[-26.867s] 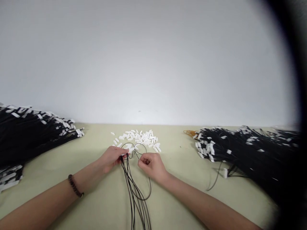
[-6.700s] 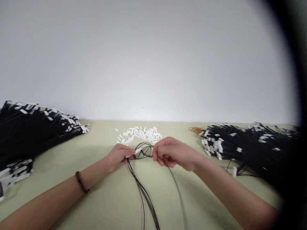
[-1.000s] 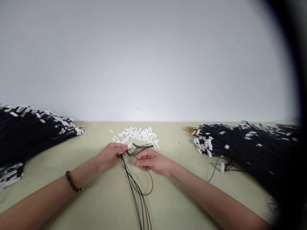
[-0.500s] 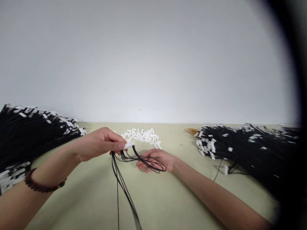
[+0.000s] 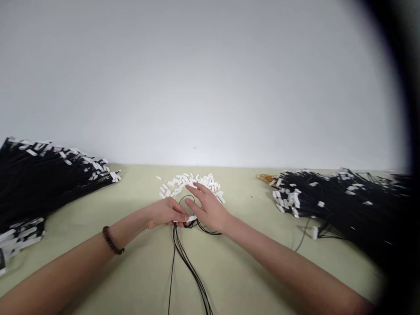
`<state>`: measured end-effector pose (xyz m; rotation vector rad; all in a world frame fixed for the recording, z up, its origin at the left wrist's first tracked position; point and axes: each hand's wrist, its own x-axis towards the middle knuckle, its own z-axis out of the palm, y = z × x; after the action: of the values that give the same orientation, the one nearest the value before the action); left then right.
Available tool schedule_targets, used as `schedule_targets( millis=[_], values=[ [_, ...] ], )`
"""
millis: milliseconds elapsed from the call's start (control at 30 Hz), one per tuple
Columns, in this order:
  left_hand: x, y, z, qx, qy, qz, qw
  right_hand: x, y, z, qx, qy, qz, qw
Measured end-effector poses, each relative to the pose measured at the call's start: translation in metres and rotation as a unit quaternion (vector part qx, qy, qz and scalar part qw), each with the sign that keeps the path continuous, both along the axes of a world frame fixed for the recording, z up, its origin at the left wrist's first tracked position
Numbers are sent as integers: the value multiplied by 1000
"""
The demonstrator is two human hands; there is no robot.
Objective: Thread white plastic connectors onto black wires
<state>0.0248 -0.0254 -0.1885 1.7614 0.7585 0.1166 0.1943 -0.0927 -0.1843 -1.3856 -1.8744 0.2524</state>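
My left hand pinches a white plastic connector between thumb and fingers. Black wires run from it down toward the table's near edge, and more of them loop behind and under my right hand. That hand is open, its thumb and fingers apart, just right of the connector. Its fingertips reach over the near side of a pile of small white connector housings. Whether they touch any housing I cannot tell. A thin wire loop arches up between the two hands.
On the left lies a big bundle of black wires with white connectors at the ends. A similar bundle lies on the right, one connector sticking out toward me. Orange wire shows beside it. A pale wall rises behind the table.
My left hand has moved right and down with the connector. My right hand has moved up toward the housings, its fingers now spread above the wire loops.
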Motion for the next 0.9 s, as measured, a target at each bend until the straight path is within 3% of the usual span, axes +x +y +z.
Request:
schedule_targets(
  millis=[67, 200, 500, 900],
  values=[
    [0, 4, -2, -9, -3, 12, 1000, -8, -19, -6, 57, -19, -34, 998],
    [0, 5, -4, -18, -17, 14, 1000, -23, -41, -18, -20, -48, 20, 998],
    [3, 1, -7, -21, -43, 50, 998, -40, -30, -36, -69, -46, -25, 996],
    [3, -1, -11, -14, -62, 64, 996, -39, -36, -27, -96, -81, -33, 992]
  ],
)
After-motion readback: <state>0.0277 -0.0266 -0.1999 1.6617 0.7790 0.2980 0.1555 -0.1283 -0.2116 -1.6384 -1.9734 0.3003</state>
